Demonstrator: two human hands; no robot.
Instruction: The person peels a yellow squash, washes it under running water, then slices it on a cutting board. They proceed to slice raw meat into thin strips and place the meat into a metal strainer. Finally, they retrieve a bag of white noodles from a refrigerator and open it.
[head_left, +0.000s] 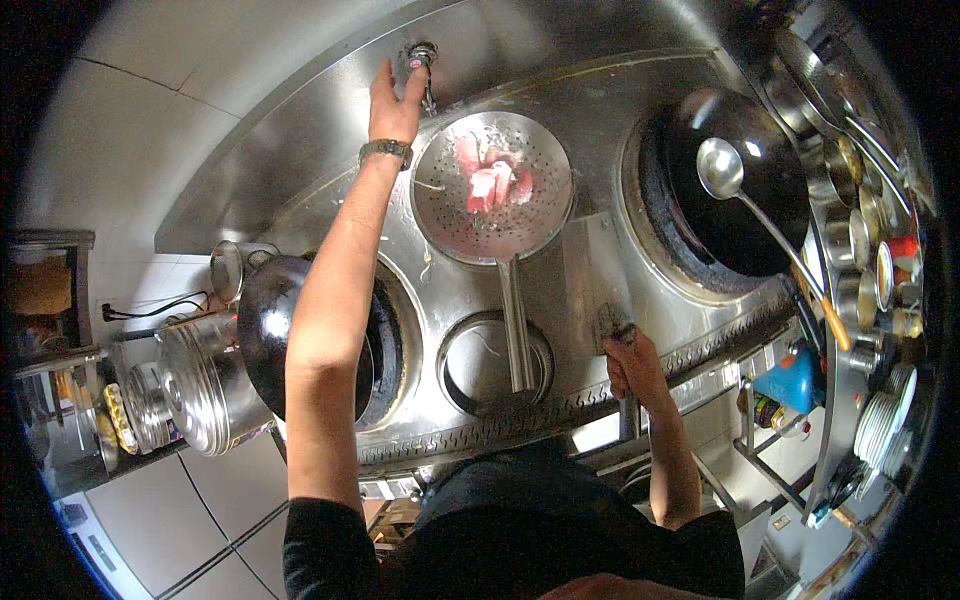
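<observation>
My left hand (396, 105), with a watch on its wrist, reaches to a small metal tap (421, 61) at the back wall of the steel range. Its fingers are spread about the tap; how firmly they touch it cannot be told. Several pieces of red raw meat (495, 184) lie in a perforated metal strainer (450, 232), whose long handle points towards me over a round opening. Some water glints around the meat. My right hand (634, 364) grips a broad metal blade, apparently a cleaver (596, 274), low over the steel top, right of the strainer's handle.
A dark wok (757, 240) with a steel ladle (721, 166) across it sits on the right burner. Another wok (262, 330) stands tilted at the left, partly behind my left arm. Beyond are a lidded steel pot (214, 382), seasoning containers (859, 236) and stacked plates (885, 427).
</observation>
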